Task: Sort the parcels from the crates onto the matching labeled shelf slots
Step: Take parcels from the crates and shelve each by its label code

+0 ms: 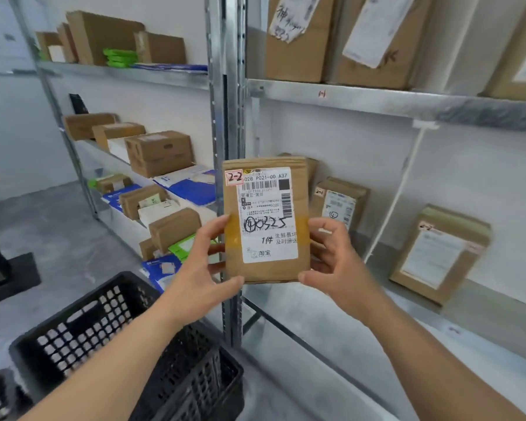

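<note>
Between left hand (204,262) and right hand (334,259), both gripping its edges (upright), sits the parcel (266,220).

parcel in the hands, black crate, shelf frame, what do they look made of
Parcel: brown corrugated cardboard, matte, with a white paper label and yellowish tape bands. Black crate: likely moulded plastic, judging by its even perforated grid walls and dull sheen. Shelf frame: looks like galvanised steel, grey and mottled, with punched slots up the post.
</note>
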`<state>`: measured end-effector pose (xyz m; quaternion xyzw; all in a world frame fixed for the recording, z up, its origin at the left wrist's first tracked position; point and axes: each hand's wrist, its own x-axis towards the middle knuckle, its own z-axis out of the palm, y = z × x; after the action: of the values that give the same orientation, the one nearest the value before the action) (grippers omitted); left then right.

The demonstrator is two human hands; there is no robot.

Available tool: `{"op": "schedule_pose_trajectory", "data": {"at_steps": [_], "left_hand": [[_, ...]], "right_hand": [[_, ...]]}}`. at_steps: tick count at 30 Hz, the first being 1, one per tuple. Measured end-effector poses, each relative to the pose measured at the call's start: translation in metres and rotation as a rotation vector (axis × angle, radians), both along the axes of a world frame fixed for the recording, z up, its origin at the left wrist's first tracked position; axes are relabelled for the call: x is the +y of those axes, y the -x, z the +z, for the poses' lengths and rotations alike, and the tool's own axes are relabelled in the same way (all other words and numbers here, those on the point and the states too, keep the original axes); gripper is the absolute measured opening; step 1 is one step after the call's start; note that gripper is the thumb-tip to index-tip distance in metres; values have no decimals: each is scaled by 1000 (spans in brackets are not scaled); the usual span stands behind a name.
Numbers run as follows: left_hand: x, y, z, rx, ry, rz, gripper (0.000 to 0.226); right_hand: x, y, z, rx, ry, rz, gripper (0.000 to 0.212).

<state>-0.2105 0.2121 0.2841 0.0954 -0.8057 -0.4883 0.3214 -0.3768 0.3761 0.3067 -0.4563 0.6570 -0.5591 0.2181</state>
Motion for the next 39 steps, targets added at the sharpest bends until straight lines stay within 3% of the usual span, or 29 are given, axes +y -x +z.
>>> {"op": "schedule_pose_trajectory", "data": {"at_steps": [22,31,39], "left_hand": [[113,67,19,34,163,-467,97],[152,85,7,41,194,-586,96],[198,136,-2,11,207,-635,93]], "right_hand": [[176,-47,18,200,-35,-615,73],[222,-63,7,184,-14,-746,67],[269,-24,-7,185,-75,-829,70]]}}
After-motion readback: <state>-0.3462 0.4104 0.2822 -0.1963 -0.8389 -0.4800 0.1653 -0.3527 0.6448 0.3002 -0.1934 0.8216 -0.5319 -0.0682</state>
